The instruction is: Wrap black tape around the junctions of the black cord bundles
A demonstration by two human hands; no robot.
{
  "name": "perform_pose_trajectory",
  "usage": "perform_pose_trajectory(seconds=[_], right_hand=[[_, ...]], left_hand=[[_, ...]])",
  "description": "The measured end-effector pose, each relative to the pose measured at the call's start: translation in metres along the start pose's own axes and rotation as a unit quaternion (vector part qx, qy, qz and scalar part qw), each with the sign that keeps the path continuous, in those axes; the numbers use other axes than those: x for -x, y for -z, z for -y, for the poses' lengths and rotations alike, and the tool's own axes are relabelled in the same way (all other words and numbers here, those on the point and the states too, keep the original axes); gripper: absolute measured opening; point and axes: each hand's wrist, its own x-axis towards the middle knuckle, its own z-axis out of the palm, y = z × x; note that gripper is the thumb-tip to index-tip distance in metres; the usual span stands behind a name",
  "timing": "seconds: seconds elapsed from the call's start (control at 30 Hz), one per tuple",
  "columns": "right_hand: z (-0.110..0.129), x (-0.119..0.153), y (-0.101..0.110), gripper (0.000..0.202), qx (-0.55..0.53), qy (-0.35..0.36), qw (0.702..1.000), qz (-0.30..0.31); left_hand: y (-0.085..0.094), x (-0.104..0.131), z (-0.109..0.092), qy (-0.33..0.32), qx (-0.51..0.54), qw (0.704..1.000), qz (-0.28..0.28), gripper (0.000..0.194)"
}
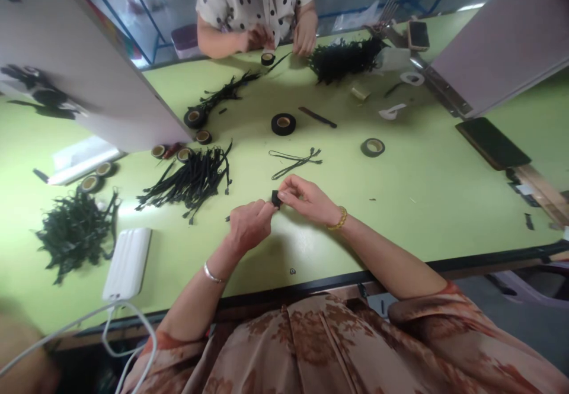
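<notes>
My left hand (252, 223) is closed in a fist around a thin dark cable, of which only a small end shows at its left side. Between my two hands is a short piece of black tape (276, 198). My right hand (306, 198) pinches this tape at its edge with thumb and fingers. Just beyond my hands lie a few thin black cables (296, 160) with small connectors, loosely crossed. Farther off, a roll of black tape (283, 124) lies flat on the green table (338, 228).
A bundle of black cables (191, 178) and another heap (75, 231) lie to the left, near a white power bank (127, 262) with its cord. More tape rolls (372, 147) are scattered about. Across the table, a co-worker's hands (304, 34) work beside a dark cable pile (342, 59).
</notes>
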Motion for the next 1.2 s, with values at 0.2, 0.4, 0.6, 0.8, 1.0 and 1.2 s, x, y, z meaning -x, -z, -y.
perform_pose_trajectory(seconds=[0.2,0.4,0.6,0.8,1.0,1.2], right_hand=[[-0.005,-0.003,-0.011,0.035,-0.117,-0.123,0.984,-0.055],[0.002,-0.002,-0.019,0.04,-0.219,-0.068,0.959,-0.165],[0.01,0.005,-0.012,0.038,-0.146,0.051,0.973,-0.172],[0.0,0.007,-0.008,0.033,-0.099,0.108,0.981,-0.129],[-0.005,0.004,-0.007,0.028,-0.055,0.117,0.99,-0.059],[-0.006,0.003,-0.007,0.024,0.014,0.08,0.995,-0.065]], left_hand=[[-0.008,0.001,-0.007,-0.035,0.05,0.998,0.036,0.025],[-0.013,0.0,-0.013,0.004,0.058,0.998,0.035,0.024],[-0.01,-0.003,-0.015,0.13,0.082,0.988,0.028,0.019],[-0.006,-0.005,-0.009,0.228,0.453,0.861,-0.022,0.03],[-0.004,-0.004,-0.007,0.253,0.668,0.7,-0.013,0.042],[-0.009,-0.003,0.001,0.218,0.537,0.815,-0.011,0.029]])
